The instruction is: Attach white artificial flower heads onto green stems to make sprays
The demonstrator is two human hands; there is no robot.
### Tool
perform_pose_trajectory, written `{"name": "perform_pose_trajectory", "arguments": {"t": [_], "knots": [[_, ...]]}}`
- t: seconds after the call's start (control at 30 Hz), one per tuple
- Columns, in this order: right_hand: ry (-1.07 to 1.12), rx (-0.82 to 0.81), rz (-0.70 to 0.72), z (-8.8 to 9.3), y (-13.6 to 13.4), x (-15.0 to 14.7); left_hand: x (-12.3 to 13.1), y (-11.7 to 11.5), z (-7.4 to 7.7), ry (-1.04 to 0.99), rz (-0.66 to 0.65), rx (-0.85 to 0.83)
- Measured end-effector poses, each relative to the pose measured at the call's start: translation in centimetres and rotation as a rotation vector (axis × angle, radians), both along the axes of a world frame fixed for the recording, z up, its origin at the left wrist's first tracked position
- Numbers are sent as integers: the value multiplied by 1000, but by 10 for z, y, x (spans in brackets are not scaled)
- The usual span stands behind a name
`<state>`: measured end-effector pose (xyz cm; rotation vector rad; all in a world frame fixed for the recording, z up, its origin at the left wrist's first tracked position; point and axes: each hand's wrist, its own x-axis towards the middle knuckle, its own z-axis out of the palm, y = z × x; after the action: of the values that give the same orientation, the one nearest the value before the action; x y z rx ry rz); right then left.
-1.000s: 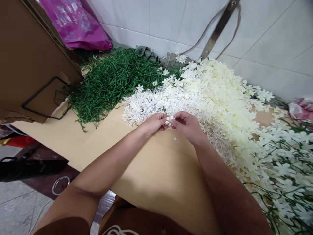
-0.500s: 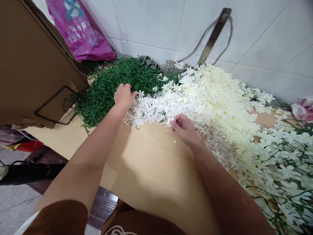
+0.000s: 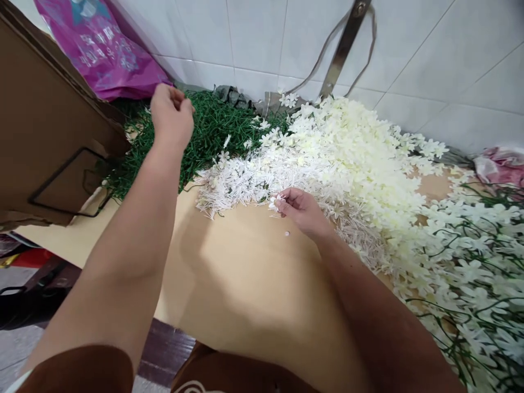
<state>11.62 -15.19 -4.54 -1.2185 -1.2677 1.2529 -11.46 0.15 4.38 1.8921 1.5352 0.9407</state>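
My left hand (image 3: 172,115) hovers above the heap of green plastic stems (image 3: 204,136) at the back left, fingers curled together; I cannot make out anything in them. My right hand (image 3: 301,210) rests at the near edge of the white flower pile (image 3: 347,158) and pinches a small white plastic flower (image 3: 273,203) between thumb and fingers. A tiny white piece (image 3: 287,233) lies on the tan cardboard sheet (image 3: 245,284) just below that hand.
A brown cardboard box (image 3: 45,131) stands at the left, with a purple plastic bag (image 3: 102,49) behind it. Flowers on green stems (image 3: 475,273) spread across the right. A metal bar with straps (image 3: 344,38) leans on the white tiled wall.
My left hand left the flower held between both hands, reached back-left to the green stems and now lifts above them. My right hand stays put with the flower.
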Motion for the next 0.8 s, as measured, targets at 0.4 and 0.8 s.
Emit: {"name": "perform_pose_trajectory", "arguments": {"t": [0.4, 0.8], "knots": [[387, -124, 48, 8, -6, 9, 52, -125, -62, -445, -303, -436], [478, -324, 98, -3, -5, 4, 60, -128, -84, -412, -381, -579]]}}
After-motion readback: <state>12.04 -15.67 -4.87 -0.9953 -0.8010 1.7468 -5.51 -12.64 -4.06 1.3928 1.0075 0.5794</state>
